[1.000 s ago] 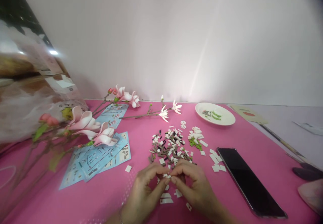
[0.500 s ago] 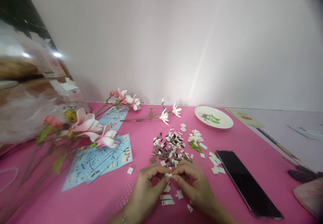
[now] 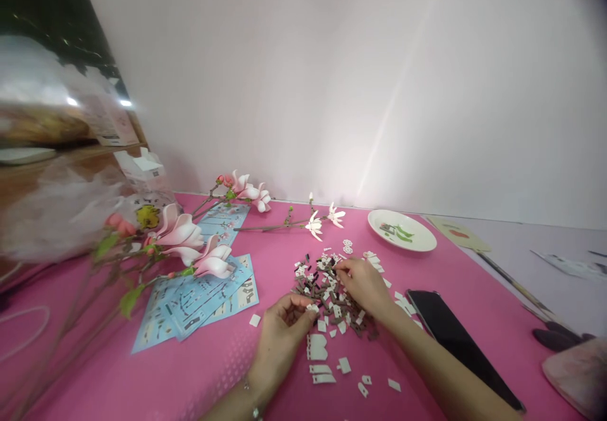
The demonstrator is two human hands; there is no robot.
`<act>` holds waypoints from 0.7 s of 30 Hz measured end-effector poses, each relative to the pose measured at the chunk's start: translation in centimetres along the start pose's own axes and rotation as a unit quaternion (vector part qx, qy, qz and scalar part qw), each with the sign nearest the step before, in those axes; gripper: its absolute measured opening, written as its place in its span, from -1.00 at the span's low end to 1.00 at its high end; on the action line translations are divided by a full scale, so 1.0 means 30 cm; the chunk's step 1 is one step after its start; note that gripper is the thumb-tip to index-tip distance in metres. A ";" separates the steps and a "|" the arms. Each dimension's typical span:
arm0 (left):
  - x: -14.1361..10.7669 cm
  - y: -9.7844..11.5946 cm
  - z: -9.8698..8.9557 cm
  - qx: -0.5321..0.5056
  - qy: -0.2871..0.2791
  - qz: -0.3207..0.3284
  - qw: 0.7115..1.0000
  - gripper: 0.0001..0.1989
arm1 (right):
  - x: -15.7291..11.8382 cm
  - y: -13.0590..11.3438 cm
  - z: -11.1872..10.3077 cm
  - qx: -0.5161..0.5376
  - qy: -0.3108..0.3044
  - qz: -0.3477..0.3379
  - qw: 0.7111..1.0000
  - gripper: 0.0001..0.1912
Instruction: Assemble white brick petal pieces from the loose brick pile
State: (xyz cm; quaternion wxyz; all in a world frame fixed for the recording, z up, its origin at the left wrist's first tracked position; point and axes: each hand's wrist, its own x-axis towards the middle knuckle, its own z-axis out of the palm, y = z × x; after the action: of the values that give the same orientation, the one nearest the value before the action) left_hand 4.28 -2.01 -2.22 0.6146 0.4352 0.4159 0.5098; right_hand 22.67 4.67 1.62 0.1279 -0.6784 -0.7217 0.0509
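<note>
Pinching narrowly into the small brown and white plastic bricks (image 3: 327,291), the right hand (image 3: 363,285) could scatter them if it brushes the heap; whether the curled left hand (image 3: 279,345) holds one cannot be told.

The hands have parted: the right hand (image 3: 363,285) now reaches into the pile of brown and white plastic bricks (image 3: 322,294), its forearm across the phone (image 3: 455,326), while the left hand (image 3: 279,345) rests at the pile's near edge.

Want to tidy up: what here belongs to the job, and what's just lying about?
Belongs: left hand, right hand, white and brown bricks, blue instruction sheets, brick magnolia branches, plate of green pieces.
Lying about: black smartphone, clear plastic bag.
</note>
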 end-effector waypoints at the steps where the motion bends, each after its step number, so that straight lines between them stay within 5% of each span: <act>1: 0.000 0.000 -0.001 0.001 -0.002 0.002 1.000 -0.78 | 0.029 0.001 0.006 -0.014 -0.006 0.004 1.000 -0.76; 12: -0.003 0.006 0.001 0.000 -0.006 0.002 1.000 -0.82 | 0.145 -0.030 0.077 -0.067 -0.065 0.044 0.995 -0.74; 21: -0.008 0.015 0.004 0.015 -0.013 -0.017 1.000 -0.77 | 0.083 0.020 0.081 0.173 -0.044 0.036 0.983 -0.85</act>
State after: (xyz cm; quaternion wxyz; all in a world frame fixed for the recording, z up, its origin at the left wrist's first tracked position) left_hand 4.24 -2.21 -1.74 0.6219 0.4442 0.4225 0.4872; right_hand 22.50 7.43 -0.59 0.2095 -0.6686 -0.6822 0.2090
